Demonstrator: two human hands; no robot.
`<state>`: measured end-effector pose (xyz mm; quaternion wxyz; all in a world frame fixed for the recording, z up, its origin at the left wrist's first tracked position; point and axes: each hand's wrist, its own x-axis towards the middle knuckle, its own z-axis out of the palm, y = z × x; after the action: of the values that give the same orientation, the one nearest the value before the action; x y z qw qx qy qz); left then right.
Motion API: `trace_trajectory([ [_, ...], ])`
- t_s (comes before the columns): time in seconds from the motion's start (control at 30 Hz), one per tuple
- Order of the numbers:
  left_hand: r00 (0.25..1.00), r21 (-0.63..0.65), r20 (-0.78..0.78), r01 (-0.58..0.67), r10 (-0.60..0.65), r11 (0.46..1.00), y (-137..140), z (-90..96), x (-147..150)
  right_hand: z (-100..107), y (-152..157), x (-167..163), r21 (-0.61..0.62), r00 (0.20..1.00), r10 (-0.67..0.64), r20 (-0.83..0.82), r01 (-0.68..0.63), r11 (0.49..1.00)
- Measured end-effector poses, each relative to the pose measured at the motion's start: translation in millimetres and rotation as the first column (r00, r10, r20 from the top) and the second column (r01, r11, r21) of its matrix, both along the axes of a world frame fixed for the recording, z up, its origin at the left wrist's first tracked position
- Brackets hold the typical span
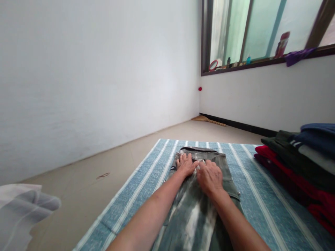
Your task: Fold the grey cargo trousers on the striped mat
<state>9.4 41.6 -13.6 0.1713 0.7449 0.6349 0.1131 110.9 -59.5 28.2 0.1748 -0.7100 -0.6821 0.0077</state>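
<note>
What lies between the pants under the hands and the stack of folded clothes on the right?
In the head view, only bare striped mat lies between the grey-green pants and the stack of folded clothes. Nothing else sits on that stretch.

The grey-green trousers (199, 209) run off the bottom edge, and both forearms cover part of the cloth. The stack of folded clothes (300, 164) is cut by the right edge — its full extent cannot be told. A pale cloth (21, 212) at lower left is cropped too. Small items on the window sill (235, 64) are too small to identify.
</note>
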Motion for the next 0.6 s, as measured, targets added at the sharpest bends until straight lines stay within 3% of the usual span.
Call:
trace_trajectory([
  [0.1,1.0,-0.034,-0.013,-0.019,0.019,0.999,3,-1.3,1,6,-7,-10,-0.083,0.978,0.177,0.111,-0.168,0.982],
  [0.27,0.998,-0.057,-0.053,-0.036,0.033,0.998,7,-0.4,3,9,-1,-10,-0.214,0.959,0.26,0.114,-0.232,0.949],
  [0.43,0.992,-0.066,-0.113,-0.065,0.057,0.996,4,5.5,7,11,1,1,-0.221,0.935,0.334,0.121,-0.303,0.927],
  [0.6,0.985,-0.047,-0.156,-0.088,0.079,0.995,7,3.3,9,13,-7,6,-0.152,0.933,0.341,0.117,-0.323,0.934],
])
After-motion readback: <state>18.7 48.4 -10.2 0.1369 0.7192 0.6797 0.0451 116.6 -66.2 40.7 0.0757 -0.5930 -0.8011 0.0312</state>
